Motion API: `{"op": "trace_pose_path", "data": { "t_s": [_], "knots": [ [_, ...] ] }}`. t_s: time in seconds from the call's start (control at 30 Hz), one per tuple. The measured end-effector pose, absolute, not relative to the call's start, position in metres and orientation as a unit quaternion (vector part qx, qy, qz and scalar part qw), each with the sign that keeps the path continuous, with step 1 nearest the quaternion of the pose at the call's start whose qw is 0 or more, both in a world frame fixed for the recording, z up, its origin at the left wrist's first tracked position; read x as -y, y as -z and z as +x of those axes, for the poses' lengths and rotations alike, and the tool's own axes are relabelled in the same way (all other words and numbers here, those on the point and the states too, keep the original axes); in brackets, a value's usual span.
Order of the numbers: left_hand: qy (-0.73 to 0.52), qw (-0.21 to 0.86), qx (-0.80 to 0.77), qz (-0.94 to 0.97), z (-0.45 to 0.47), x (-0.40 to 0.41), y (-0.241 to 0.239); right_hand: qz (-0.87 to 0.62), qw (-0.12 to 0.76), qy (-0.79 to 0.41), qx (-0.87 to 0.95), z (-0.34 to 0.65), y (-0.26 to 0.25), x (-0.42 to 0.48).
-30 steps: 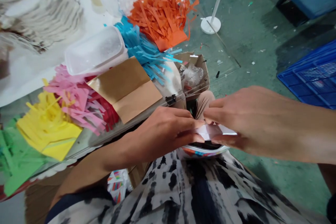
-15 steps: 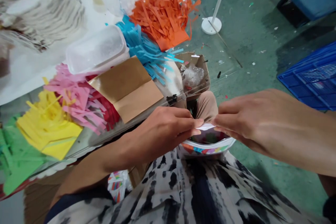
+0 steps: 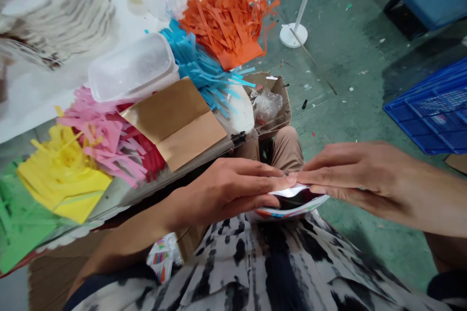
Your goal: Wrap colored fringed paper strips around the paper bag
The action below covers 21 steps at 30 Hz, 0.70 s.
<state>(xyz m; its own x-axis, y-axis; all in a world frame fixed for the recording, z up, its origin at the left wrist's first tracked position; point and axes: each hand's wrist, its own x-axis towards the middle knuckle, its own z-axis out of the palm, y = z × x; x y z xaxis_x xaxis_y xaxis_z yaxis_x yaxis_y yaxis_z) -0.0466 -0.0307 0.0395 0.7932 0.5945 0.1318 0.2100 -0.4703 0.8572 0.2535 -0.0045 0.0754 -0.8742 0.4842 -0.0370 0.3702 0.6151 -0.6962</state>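
Note:
My left hand (image 3: 226, 189) and my right hand (image 3: 346, 175) meet fingertip to fingertip over my lap. Both pinch the top edge of a glossy white pouch with colourful print (image 3: 292, 206), which is mostly hidden beneath the fingers. The fingers of each hand lie pressed together along that edge. Below the pouch is my black-and-white patterned shirt (image 3: 277, 272).
A glass table (image 3: 120, 194) at left carries fringed paper in orange (image 3: 226, 19), blue (image 3: 200, 68), pink (image 3: 98, 141), yellow (image 3: 65, 175) and green (image 3: 18, 223), a brown paper sheet (image 3: 175, 121) and a clear plastic box (image 3: 131, 68). A cardboard box (image 3: 273, 102), white stand (image 3: 294, 34) and blue crate (image 3: 434, 107) sit on the green floor.
Both hands have dropped slightly and flattened over the pouch's top edge. The white flap seen before between the fingertips is now pressed down under them.

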Motion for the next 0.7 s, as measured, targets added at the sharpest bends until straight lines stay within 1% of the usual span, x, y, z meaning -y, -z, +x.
{"op": "trace_pose_path", "data": {
  "t_s": [0.1, 0.2, 0.33, 0.53, 0.63, 0.7],
  "knots": [
    [-0.249, 0.407, -0.207, 0.854, -0.05, 0.036, -0.024, -0.261, 0.075, -0.355, 0.895, 0.263, -0.065, 0.017],
    [-0.295, 0.366, -0.21, 0.857, -0.05, 0.04, -0.013, -0.254, 0.091, -0.341, 0.901, 0.267, -0.054, 0.026],
    [-0.311, 0.38, -0.229, 0.841, -0.048, 0.043, -0.009, -0.252, 0.1, -0.346, 0.898, 0.266, -0.043, 0.027],
    [-0.332, 0.402, -0.233, 0.821, -0.046, 0.048, -0.007, -0.23, 0.151, -0.4, 0.875, 0.264, -0.038, 0.026],
    [-0.34, 0.377, -0.242, 0.827, -0.047, 0.053, -0.004, -0.247, 0.185, -0.413, 0.857, 0.264, -0.035, 0.031],
    [-0.32, 0.348, -0.252, 0.844, -0.046, 0.054, -0.007, -0.266, 0.204, -0.405, 0.851, 0.263, -0.031, 0.036]
  ]
}}
